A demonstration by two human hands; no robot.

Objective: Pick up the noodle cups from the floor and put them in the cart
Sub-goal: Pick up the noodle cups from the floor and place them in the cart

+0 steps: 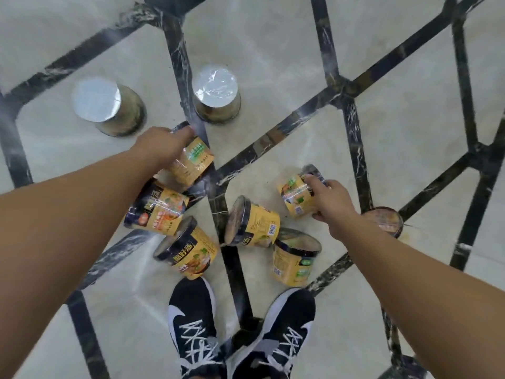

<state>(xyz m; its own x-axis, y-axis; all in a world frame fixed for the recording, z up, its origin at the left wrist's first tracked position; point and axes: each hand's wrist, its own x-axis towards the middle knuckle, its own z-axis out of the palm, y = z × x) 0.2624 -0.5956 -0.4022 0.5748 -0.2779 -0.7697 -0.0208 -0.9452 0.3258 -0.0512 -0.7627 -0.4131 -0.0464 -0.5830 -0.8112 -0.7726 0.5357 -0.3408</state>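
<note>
Pickup step: my left hand [164,144] and right hand [332,199] each grip a noodle cup [191,165] off the floor [287,64]; next lift both, find the cart, unseen.

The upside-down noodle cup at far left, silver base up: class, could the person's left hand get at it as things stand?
Probably not at once. The left hand already grips a tipped noodle cup. The upside-down cup stands just beyond it on bare floor with nothing between, so a freed hand likely could.
</note>
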